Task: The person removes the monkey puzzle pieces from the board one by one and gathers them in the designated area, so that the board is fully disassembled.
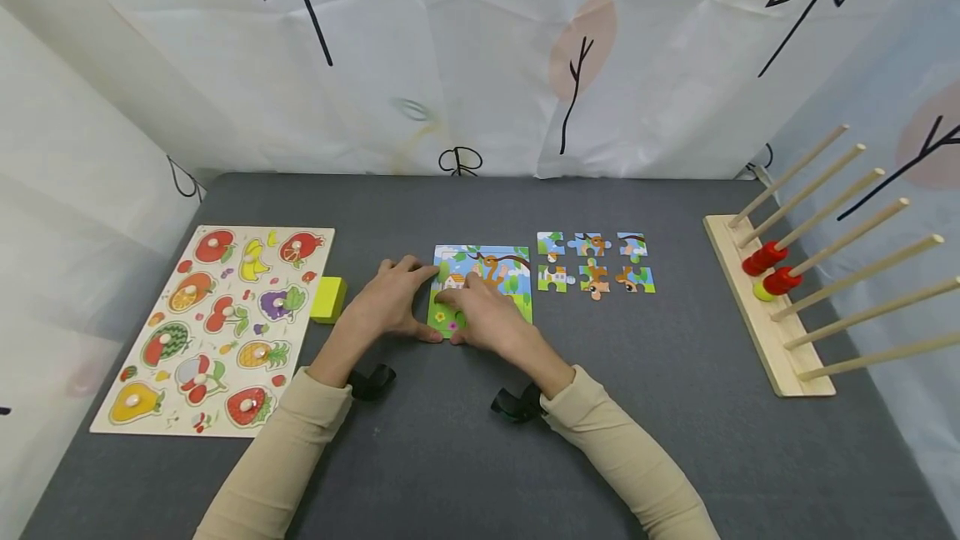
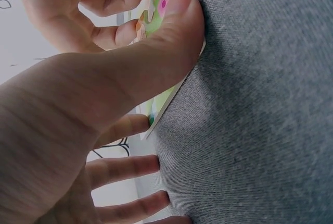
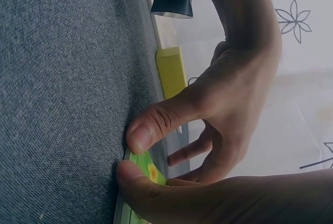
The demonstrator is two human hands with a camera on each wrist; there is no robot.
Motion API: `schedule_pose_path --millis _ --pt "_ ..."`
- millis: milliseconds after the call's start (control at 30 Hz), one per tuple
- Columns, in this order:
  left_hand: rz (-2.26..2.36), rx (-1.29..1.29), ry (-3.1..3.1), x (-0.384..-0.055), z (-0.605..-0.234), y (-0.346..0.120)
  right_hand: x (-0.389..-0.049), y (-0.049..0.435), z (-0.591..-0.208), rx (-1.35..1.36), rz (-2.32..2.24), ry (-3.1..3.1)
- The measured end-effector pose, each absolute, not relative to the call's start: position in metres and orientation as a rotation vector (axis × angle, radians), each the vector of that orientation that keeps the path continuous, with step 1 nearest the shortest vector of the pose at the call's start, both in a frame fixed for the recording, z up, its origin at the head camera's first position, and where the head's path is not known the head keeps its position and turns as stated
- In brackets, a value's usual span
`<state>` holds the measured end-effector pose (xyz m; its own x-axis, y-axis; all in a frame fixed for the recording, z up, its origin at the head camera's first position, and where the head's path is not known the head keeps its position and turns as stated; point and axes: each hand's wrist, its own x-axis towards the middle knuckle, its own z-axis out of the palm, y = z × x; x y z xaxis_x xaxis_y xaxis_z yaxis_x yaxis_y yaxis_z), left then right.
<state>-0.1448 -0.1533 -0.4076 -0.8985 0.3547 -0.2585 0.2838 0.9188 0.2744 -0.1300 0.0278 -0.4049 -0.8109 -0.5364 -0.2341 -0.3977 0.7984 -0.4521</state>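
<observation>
A square picture puzzle (image 1: 510,267) lies flat at the centre of the frame, with a monkey on a branch across its top. The left hand (image 1: 392,298) spans the puzzle's left side, fingers spread and thumb on its near edge. The right hand (image 1: 487,317) covers the lower middle with bent fingers; whether it pinches a piece cannot be told. The two thumbs are close together. Just right of the puzzle, six loose pieces (image 1: 593,282) sit in two rows of three. Left of the hands is a yellow block (image 1: 328,300), beside a fruit board (image 1: 201,340) filling the left of the frame. At far right stands a wooden peg rack (image 1: 780,348) with red and yellow beads (image 1: 782,282). Everything rests on a grey bench (image 1: 450,457) before a white patterned curtain (image 1: 480,65).
</observation>
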Motion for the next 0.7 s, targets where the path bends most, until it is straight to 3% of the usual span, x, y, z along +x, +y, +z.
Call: schedule_pose_path --millis 700 --pt "0.336 0.461 2.768 -0.1444 -0.4084 -0.1529 -0.1275 0.0261 -0.3997 -0.769 -0.441 2.691"
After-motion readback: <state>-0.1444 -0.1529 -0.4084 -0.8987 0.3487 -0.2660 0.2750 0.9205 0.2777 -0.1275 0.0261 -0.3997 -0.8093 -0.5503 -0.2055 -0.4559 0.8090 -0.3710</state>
